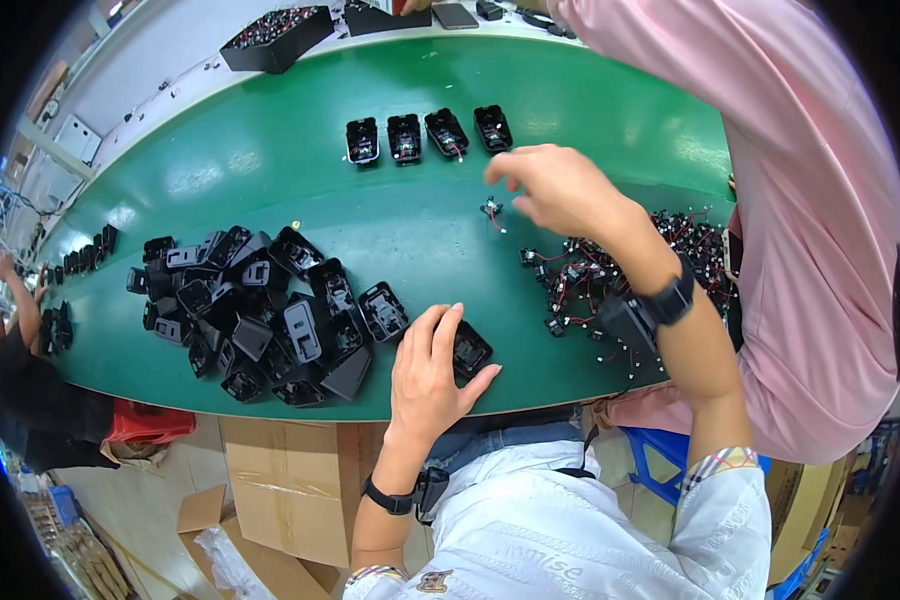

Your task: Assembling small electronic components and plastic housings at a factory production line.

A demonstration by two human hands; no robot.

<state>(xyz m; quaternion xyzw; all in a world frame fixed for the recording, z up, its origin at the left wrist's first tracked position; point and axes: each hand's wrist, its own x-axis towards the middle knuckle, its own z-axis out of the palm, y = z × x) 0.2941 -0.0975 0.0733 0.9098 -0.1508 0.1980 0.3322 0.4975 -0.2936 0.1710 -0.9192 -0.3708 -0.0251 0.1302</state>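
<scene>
My left hand grips a black plastic housing at the near edge of the green table, fingers along its far side and thumb on its near right. My right hand is raised over the table, fingers bent and apart, fingertips slightly blurred; I see nothing between them. Just below its fingertips lies a small black part with a red wire. Beyond it stand several open housings in a row, with wired parts inside. Another open housing lies left of my left hand.
A heap of black housings covers the left of the green table. Wired parts are piled under my right forearm. A person in a pink sleeve stands close on my right; another sits far left. A black box holds more small parts.
</scene>
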